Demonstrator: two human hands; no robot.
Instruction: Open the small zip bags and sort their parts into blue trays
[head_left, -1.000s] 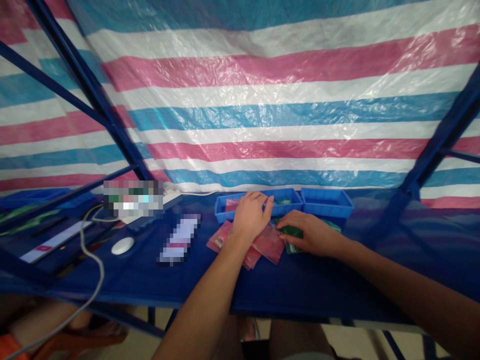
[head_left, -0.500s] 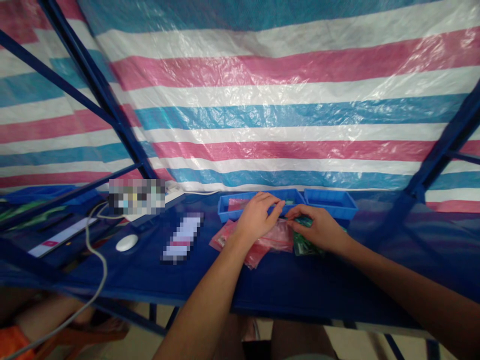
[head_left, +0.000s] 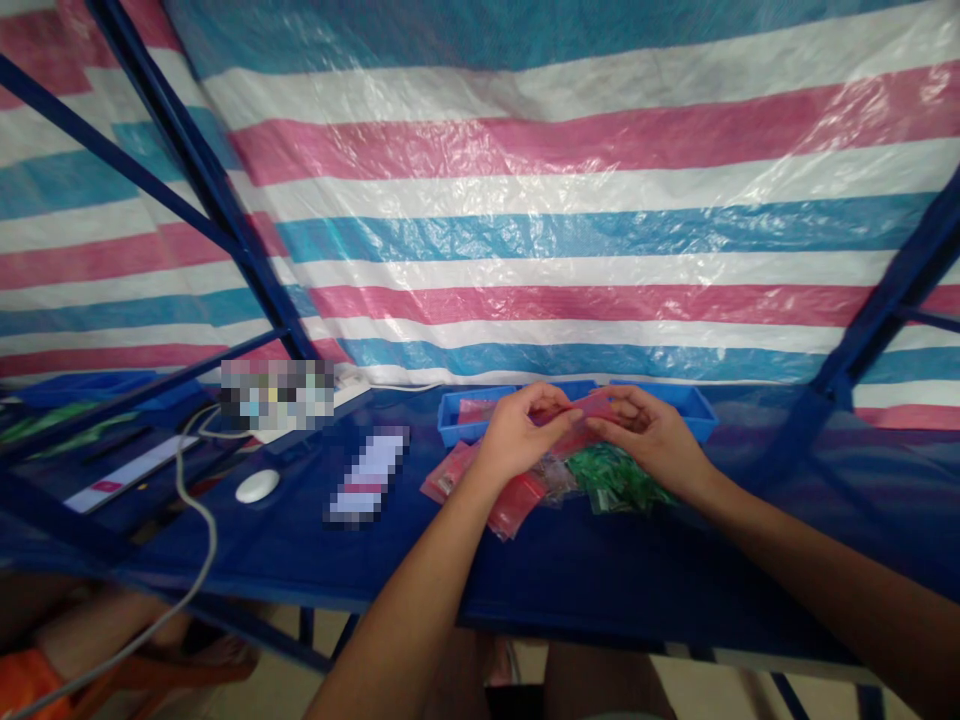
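Observation:
Between my two hands a red plastic bag is held up in front of the blue bins. My left hand pinches its left side with thumb and fingers. On the right side, my right hand grips the bag the same way. Under my left wrist lie several red plastic bags, with a clear bag next to them. A heap of green plastic bags sits below my right hand. Behind my left hand, a blue bin has red bags inside. Another blue bin stands behind my right hand.
A white oval mouse-like object and a blurred-out phone-like slab lie on the blue table to the left. A white cable hangs over the front edge. Blue metal posts and striped sheeting enclose the table.
A red bag has been lifted off the pile and is now stretched between both hands. My right hand has moved slightly right, and more of the green bags shows.

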